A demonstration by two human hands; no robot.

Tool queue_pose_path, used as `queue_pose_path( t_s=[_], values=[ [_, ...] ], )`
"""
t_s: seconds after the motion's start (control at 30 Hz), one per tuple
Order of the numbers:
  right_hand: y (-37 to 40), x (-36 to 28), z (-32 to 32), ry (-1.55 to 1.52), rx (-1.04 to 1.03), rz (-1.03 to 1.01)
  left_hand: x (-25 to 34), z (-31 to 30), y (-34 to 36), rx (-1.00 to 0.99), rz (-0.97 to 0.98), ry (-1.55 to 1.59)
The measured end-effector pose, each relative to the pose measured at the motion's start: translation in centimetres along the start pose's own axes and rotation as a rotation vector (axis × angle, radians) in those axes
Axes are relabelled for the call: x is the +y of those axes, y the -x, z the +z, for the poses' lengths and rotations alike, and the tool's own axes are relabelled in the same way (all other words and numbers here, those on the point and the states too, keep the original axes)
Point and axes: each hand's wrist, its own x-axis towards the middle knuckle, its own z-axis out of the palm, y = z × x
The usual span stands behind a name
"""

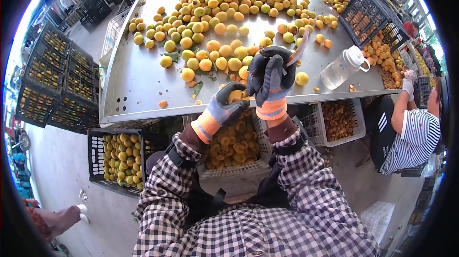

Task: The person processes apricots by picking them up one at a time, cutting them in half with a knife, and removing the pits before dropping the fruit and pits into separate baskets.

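Observation:
My left hand (221,110), in a grey and black glove with an orange cuff, is closed on an apricot (237,96) above the near table edge. Right beside it, my gloved right hand (272,78) is wrapped round a knife (300,49). The knife's curved blade points up and to the right; its handle is hidden in the fist. Loose apricots (224,51) lie on the metal table (143,82) just beyond both hands. Below them, in front of my lap, stands a crate (263,154) of orange apricot pieces (232,144).
A water bottle (340,70) stands on the table at right. Crates of whole apricots (123,159) sit at lower left, with stacked black crates (52,78) further left. A white crate (351,138) holds brown bits. A co-worker in a striped shirt (416,140) sits at right.

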Motion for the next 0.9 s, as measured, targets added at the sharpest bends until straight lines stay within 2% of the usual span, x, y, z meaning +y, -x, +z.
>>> queue_pose_path(
  t_s=[0.33,0.4,0.57,0.67,0.83,0.9],
  values=[
    [-0.1,2.0,0.1,0.03,0.13,0.043,0.0,0.6,-0.2,0.074,0.106,-0.114],
    [-0.1,1.8,0.1,-0.052,0.28,0.215,0.1,0.4,-0.3,0.088,0.109,-0.175],
    [-0.5,3.2,-0.7,-0.139,0.386,0.313,1.2,0.3,-0.4,0.114,0.179,-0.323],
    [-1.0,3.5,-0.8,-0.049,0.55,0.435,1.7,0.2,-0.8,0.087,0.157,-0.387],
    [-1.7,3.8,-1.3,-0.076,0.687,0.576,1.9,0.3,-1.2,0.096,0.154,-0.415],
    [-2.1,3.9,-1.2,-0.111,0.817,0.696,2.0,0.1,-1.3,0.1,0.161,-0.423]
  ],
)
